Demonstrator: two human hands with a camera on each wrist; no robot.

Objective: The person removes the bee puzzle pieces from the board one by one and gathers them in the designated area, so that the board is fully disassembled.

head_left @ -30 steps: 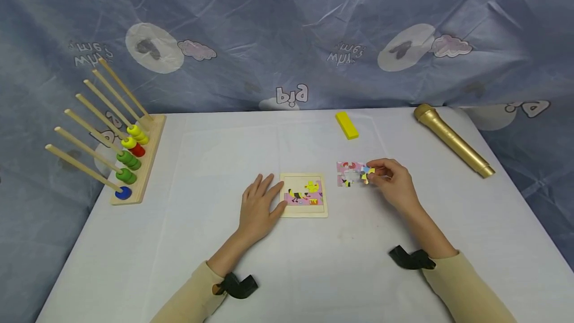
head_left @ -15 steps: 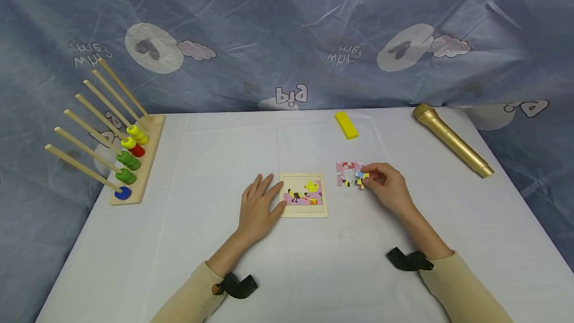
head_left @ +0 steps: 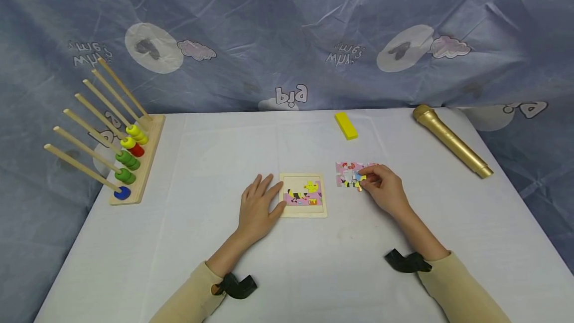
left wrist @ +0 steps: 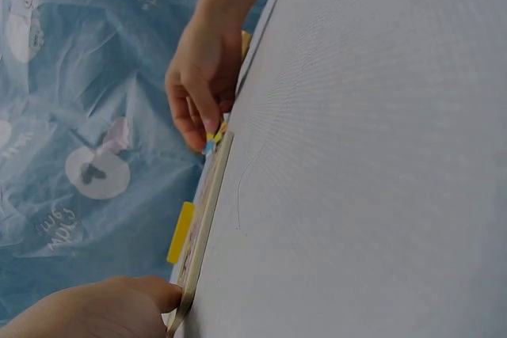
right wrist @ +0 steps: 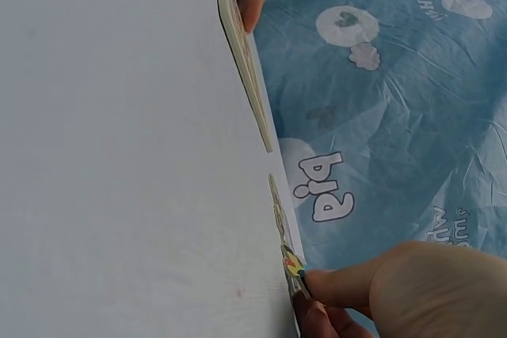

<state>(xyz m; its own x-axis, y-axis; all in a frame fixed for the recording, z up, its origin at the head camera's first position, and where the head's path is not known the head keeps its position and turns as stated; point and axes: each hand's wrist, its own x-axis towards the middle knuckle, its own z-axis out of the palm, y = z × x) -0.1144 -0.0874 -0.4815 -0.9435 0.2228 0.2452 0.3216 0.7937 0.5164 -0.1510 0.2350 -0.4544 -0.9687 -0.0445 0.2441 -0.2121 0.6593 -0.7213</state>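
In the head view, my left hand (head_left: 258, 211) rests with spread, straight fingers at the left edge of a wooden puzzle tray (head_left: 302, 214). Yellow and pink picture pieces (head_left: 301, 197) fill part of that tray. To its right lies a group of joined pink puzzle pieces (head_left: 344, 167) on the white tablecloth. My right hand (head_left: 386, 188) pinches a small blue and yellow puzzle piece (head_left: 359, 179) between thumb and fingers over this group. The right wrist view shows the pinched piece (right wrist: 294, 263) tilted at the thumb tip. Whether it touches the others I cannot tell.
A yellow block (head_left: 346, 126) lies near the table's back edge. At the back right is a gold microphone (head_left: 453, 141). A wooden peg rack (head_left: 150, 158) with coloured beads stands at the left. Behind the table hangs a blue printed cloth (head_left: 269, 29).
My right hand has moved a little left with the pinched puzzle piece, further over the joined pieces. The left hand and the tray have stayed put.
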